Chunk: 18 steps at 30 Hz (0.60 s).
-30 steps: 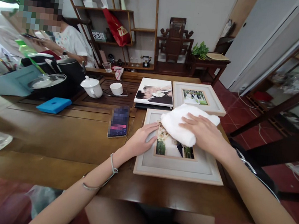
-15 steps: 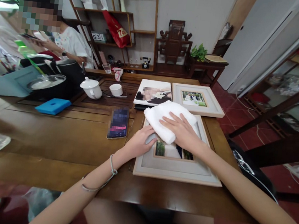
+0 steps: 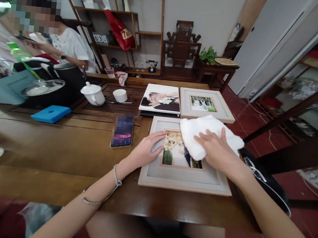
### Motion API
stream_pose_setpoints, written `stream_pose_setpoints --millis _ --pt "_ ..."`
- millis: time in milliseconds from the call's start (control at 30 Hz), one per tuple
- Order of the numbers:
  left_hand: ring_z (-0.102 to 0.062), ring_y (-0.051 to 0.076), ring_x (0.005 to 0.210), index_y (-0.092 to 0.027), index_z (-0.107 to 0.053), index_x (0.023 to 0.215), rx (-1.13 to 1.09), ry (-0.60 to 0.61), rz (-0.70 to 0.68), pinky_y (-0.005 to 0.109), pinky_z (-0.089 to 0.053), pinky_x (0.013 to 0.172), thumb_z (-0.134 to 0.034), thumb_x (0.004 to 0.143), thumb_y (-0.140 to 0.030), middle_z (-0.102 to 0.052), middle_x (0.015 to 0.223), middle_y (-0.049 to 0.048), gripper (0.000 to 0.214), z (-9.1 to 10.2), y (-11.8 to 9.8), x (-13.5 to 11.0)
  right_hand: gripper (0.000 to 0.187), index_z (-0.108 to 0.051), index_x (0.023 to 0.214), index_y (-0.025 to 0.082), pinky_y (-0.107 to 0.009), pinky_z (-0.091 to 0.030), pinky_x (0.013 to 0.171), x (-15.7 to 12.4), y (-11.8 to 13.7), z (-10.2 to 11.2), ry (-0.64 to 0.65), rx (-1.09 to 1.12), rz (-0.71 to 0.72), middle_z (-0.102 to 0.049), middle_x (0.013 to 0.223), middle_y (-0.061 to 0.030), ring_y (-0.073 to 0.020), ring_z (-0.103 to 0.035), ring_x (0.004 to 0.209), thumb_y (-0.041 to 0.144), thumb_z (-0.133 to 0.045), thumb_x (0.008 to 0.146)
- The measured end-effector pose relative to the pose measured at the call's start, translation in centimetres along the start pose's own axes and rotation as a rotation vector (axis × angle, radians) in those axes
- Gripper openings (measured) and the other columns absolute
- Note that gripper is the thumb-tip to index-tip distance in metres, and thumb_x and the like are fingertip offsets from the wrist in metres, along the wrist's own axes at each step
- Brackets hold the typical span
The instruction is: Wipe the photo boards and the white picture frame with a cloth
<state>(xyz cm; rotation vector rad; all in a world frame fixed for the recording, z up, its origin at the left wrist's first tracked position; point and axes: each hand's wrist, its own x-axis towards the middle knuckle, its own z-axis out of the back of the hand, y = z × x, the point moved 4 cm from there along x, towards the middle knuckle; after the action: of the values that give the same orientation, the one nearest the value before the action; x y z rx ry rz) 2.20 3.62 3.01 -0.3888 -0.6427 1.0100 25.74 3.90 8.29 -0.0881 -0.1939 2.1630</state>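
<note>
Your right hand has carried the white cloth from the left of the near picture frame to its right, where the cloth now reaches past the frame's edge. The upper left border and most of the inset photo, covered half a second ago, are exposed; contact, in my judgement, has passed to the upper right. Your right hand lies spread on the cloth, not closed round it. Your left hand remains flat on the left border, fingers extended, grasping nothing, apart from the right. The frame lies face up on the worktop, its position apparently unchanged, near the phone.
</note>
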Motion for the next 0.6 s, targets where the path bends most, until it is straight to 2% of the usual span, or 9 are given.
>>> stream_pose_setpoints --millis 67,133,233,300,400,533,600 --pt "-0.054 0.027 0.133 -0.012 -0.061 0.129 0.002 0.001 0.001 0.047 -0.041 0.116 -0.057 0.091 -0.026 -0.058 0.141 0.0154 0.041 0.0 0.0 0.0 0.061 -0.066 0.119 0.01 -0.071 -0.019 0.111 -1.3 1.9 1.1 0.092 0.068 0.085 -0.07 0.111 -0.0158 -0.0356 -0.059 0.112 -0.004 -0.047 0.063" --pt "-0.053 0.027 0.134 -0.012 -0.061 0.13 0.0 0.001 -0.003 0.047 -0.041 0.116 -0.057 0.091 -0.025 -0.058 0.141 0.0152 0.041 0.0 0.0 0.0 0.051 -0.071 0.106 0.013 -0.061 -0.021 0.115 -2.8 3.9 2.2 0.161 0.175 0.214 -0.071 0.098 -0.0109 -0.0305 -0.062 0.102 -0.002 -0.05 0.061" --pt "-0.053 0.027 0.134 -0.014 -0.061 0.13 -0.008 -0.006 -0.013 0.047 -0.04 0.116 -0.057 0.091 -0.025 -0.059 0.141 0.0147 0.041 0.0 0.0 0.0 0.049 -0.07 0.103 0.017 -0.052 -0.025 0.116 -4.1 5.3 3.1 0.167 0.304 0.302 -0.069 0.097 -0.0079 -0.0273 -0.061 0.103 -0.001 -0.052 0.061" --pt "-0.054 0.026 0.133 -0.015 -0.061 0.13 -0.011 -0.011 -0.017 0.047 -0.041 0.116 -0.057 0.091 -0.025 -0.059 0.14 0.0142 0.04 0.0 0.0 0.0 0.052 -0.068 0.109 0.017 -0.052 -0.028 0.114 -3.6 4.7 2.6 0.127 0.316 0.256 -0.068 0.104 -0.0095 -0.0281 -0.059 0.108 -0.001 -0.051 0.062" --pt "-0.055 0.027 0.132 -0.015 -0.062 0.128 -0.008 -0.02 -0.024 0.048 -0.042 0.115 -0.058 0.091 -0.025 -0.06 0.139 0.0145 0.039 0.0 0.1 0.0 0.058 -0.064 0.12 0.012 -0.055 -0.029 0.113 -1.4 2.5 0.8 0.025 0.2 0.139 -0.062 0.124 -0.016 -0.0338 -0.049 0.126 -0.003 -0.049 0.066" --pt "-0.056 0.027 0.131 -0.015 -0.061 0.129 0.001 -0.022 -0.04 0.049 -0.043 0.114 -0.058 0.091 -0.025 -0.06 0.139 0.015 0.04 0.0 0.3 0.0 0.068 -0.055 0.135 0.012 -0.071 -0.017 0.111 1.2 -0.2 -1.2 -0.155 -0.026 -0.016 -0.046 0.149 -0.0183 -0.0432 -0.029 0.142 -0.005 -0.047 0.069" --pt "-0.056 0.027 0.131 -0.015 -0.061 0.129 0.002 -0.024 -0.044 0.05 -0.043 0.114 -0.058 0.091 -0.026 -0.06 0.139 0.0151 0.04 0.0 0.3 0.0 0.068 -0.053 0.136 0.009 -0.07 -0.017 0.112 1.8 -0.3 -1.6 -0.175 -0.085 -0.028 -0.047 0.149 -0.019 -0.0425 -0.03 0.142 -0.004 -0.046 0.071"
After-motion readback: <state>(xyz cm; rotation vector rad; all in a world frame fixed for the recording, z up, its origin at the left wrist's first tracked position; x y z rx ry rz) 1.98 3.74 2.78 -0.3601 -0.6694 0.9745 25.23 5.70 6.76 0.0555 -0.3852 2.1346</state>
